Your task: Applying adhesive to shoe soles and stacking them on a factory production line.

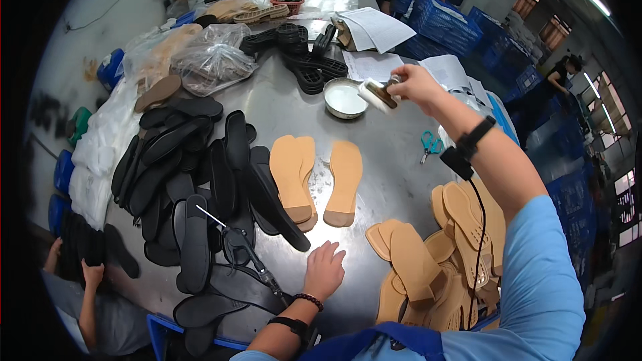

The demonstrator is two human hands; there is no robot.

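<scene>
My right hand holds a glue brush by its handle, just right of a round metal bowl of white glue. My left hand lies flat and open on the metal table, fingers apart, holding nothing. Tan insoles lie sole-up in the middle, two overlapping and one apart. A stack of tan insoles sits under my right arm. Black soles are piled to the left.
Blue-handled scissors lie right of the insoles. Clear plastic bags, black moulded soles and papers fill the far table. Blue crates stand at the right. Another person's hands hold black soles at the lower left.
</scene>
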